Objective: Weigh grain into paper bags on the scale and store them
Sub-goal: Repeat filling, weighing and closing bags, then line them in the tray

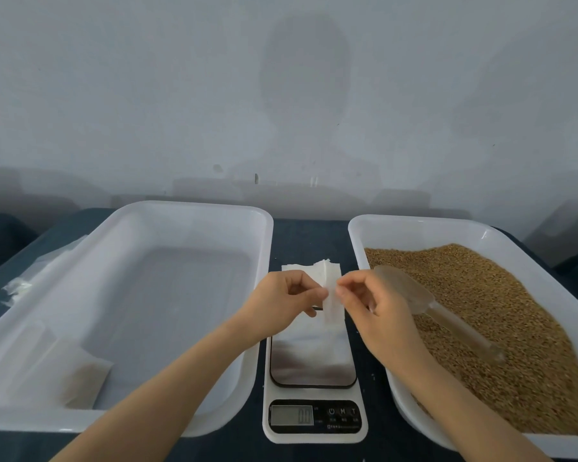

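Note:
Above the kitchen scale point(314, 395) my left hand point(281, 300) and my right hand point(369, 305) both pinch a white paper bag point(329, 296) at its upper edges, holding it over the steel platform. More flat white bags point(301, 269) lie on the table behind it. Brown grain point(501, 328) fills the white tray point(414, 228) on the right, and a clear plastic scoop point(424, 300) rests on the grain. The large white tray point(194, 208) on the left holds one filled paper bag point(80, 378) in its near left corner.
A clear plastic wrapper point(37, 271) with more bags lies on the dark table left of the left tray. A pale wall rises right behind the table. The scale's display point(292, 415) faces me at the near edge.

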Demonstrator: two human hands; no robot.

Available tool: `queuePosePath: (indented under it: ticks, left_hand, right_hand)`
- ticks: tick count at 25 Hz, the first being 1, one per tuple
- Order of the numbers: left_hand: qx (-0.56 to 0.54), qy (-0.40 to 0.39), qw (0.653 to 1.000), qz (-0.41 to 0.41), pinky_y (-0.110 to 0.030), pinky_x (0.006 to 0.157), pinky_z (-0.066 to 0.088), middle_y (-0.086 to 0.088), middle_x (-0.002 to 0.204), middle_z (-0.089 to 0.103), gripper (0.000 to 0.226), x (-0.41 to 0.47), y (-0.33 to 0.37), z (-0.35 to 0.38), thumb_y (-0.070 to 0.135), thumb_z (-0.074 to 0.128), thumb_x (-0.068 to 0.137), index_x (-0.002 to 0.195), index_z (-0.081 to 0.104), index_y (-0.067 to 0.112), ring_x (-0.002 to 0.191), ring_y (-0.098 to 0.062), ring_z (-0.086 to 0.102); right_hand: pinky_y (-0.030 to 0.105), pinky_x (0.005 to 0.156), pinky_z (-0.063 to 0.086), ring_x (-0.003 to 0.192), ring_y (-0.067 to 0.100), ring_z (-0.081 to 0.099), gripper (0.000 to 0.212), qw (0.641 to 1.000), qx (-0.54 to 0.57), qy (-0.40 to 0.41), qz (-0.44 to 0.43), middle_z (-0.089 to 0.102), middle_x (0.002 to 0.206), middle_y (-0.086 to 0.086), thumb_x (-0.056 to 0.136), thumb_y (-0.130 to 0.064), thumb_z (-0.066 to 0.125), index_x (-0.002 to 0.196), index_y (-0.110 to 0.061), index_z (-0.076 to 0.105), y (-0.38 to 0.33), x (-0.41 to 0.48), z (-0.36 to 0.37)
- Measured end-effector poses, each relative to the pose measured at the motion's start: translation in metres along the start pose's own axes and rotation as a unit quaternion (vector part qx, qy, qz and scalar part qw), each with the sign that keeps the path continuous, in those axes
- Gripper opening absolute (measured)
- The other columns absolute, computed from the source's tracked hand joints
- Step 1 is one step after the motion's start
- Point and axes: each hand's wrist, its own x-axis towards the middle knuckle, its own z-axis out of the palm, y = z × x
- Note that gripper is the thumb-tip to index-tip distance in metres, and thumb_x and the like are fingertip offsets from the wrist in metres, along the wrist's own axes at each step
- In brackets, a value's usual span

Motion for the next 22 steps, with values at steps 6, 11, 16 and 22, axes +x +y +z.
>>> queuePosePath:
  ticks: [6,11,16,22]
  left_hand:
    - [0.007,-0.034,0.999,0.028,-0.019,0.069,0.054,0.009,0.071,0.07,0.019,0.0003,0.0003,-0.0007,0.021,0.069,0.087,0.07,0.07,0.03,0.069,-0.01,0.066]
    - [0.021,-0.047,0.998,0.026,-0.02,0.07,0.055,0.009,0.073,0.071,0.023,-0.0013,0.0001,0.0001,0.022,0.071,0.085,0.067,0.072,0.037,0.07,-0.007,0.066]
    - [0.025,-0.009,1.0,-0.014,-0.014,0.061,0.048,0.005,0.064,0.069,0.018,-0.0009,-0.0009,0.0008,0.019,0.066,0.085,0.068,0.062,0.018,0.058,-0.004,0.062]
    - [-0.033,0.013,0.999,-0.005,-0.012,0.059,0.045,0.001,0.062,0.068,0.017,-0.0014,0.0031,-0.0012,0.018,0.065,0.087,0.07,0.063,0.014,0.058,-0.009,0.062]
  right_hand:
    - [0.022,0.073,0.053,0.082,0.004,0.066,0.012,0.996,0.029,-0.087,0.02,0.068,0.088,-0.019,0.087,-0.045,0.052,0.096,-0.04,0.058,0.0007,-0.001,0.0007]
    - [0.016,0.069,0.05,0.079,0.003,0.065,0.006,0.995,0.031,-0.076,0.05,0.068,0.082,-0.015,0.09,-0.022,0.061,0.087,-0.026,0.065,0.0049,0.0006,0.0018]
    - [0.012,0.061,0.047,0.067,0.003,0.065,0.008,0.999,-0.019,-0.016,0.047,0.066,0.069,-0.011,0.088,-0.016,0.063,0.088,-0.023,0.059,0.0051,-0.0012,0.0036]
    - [0.011,0.061,0.046,0.067,0.004,0.062,0.02,0.997,-0.057,-0.018,-0.044,0.064,0.079,-0.008,0.085,0.004,0.061,0.086,-0.013,0.07,0.0008,-0.0015,-0.0007]
